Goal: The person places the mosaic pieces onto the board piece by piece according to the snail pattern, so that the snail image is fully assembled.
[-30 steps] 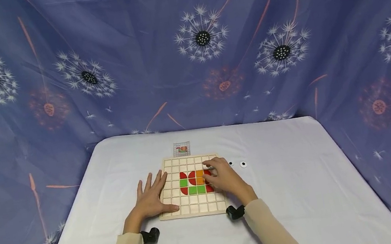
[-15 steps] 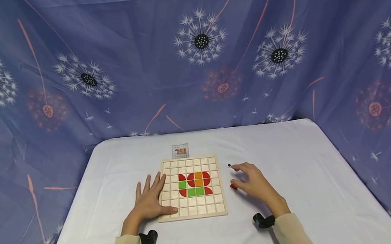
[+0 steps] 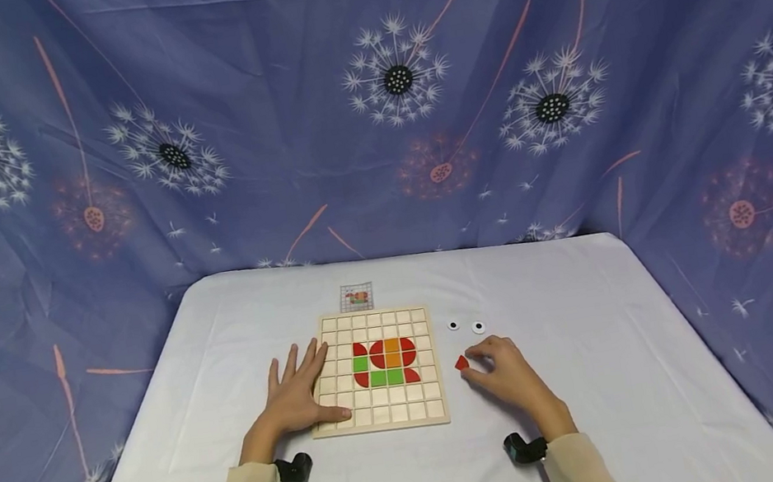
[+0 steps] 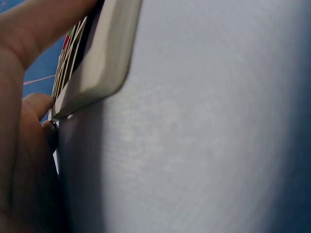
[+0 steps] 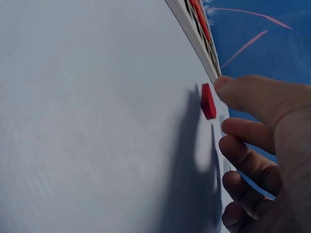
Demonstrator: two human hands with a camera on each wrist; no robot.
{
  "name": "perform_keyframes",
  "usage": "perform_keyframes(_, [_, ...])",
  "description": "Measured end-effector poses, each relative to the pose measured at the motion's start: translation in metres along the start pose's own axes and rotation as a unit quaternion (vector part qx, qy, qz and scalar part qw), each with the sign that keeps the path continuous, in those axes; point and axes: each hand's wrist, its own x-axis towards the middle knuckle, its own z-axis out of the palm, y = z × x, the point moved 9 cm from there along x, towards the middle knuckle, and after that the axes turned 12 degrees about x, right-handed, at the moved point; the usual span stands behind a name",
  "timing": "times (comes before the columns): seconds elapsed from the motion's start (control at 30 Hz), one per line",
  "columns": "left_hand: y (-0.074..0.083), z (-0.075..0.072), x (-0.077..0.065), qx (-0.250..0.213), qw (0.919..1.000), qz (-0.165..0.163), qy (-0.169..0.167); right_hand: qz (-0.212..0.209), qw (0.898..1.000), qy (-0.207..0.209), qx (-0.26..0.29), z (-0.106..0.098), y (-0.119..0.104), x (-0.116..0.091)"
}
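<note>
My left hand (image 3: 296, 398) lies with fingers spread on the left edge of a wooden grid board (image 3: 399, 415), thumb toward its lower left corner. Red, orange and green tiles (image 3: 392, 354) fill several cells at the board's middle. To the right of the board, a loose red quarter-round tile (image 3: 461, 363) rests on the white cloth. My right hand (image 3: 512, 376) hovers around this tile. In the right wrist view, the thumb (image 5: 227, 88) and index finger stand apart near the red tile (image 5: 208, 103), with no clear grip on it.
Two round white eye pieces (image 3: 478, 327) with black centres lie right of the board. A small pattern card (image 3: 356, 297) sits at the board's far edge. The table (image 3: 550, 283) has a white cloth, with a blue dandelion-print curtain (image 3: 294, 121) behind and at the sides.
My right hand has left the tiles on the board and moved right to the loose red tile, uncovering the red tiles and both eye pieces. My left hand stays on the board.
</note>
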Motion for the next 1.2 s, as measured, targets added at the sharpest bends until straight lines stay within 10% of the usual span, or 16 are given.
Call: perform_keyframes(1.2, [-0.002,0.0,0.001,-0.012,0.9999,-0.002,-0.004,0.015,1.0,0.01,-0.007,0.009,-0.006,0.001])
